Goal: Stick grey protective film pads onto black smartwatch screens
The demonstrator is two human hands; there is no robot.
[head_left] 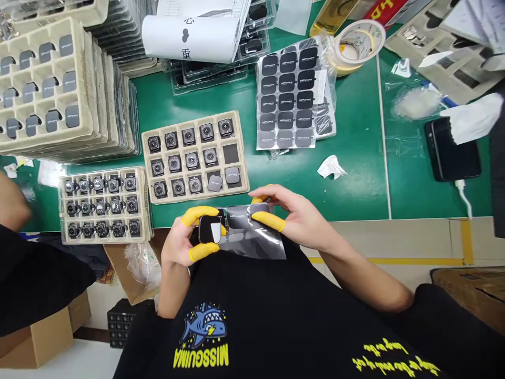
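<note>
At the table's near edge, a person's left hand [179,239] pinches one black watch [205,226] between yellow-covered fingers; the right hand [300,221] pinches a film [264,245] between thumb and finger. One label on the film appears to read "HiFuture". Farther right, a sheet [287,92] has fifteen dark labels in the same print. The middle tray [242,160] contains twelve watches and two grey squares; the near-left tray [144,205], fifteen watches. Far paper [189,39] shows "心" and "重"; the black shirt [276,316], "MISSGUIMA", upside down.
</note>
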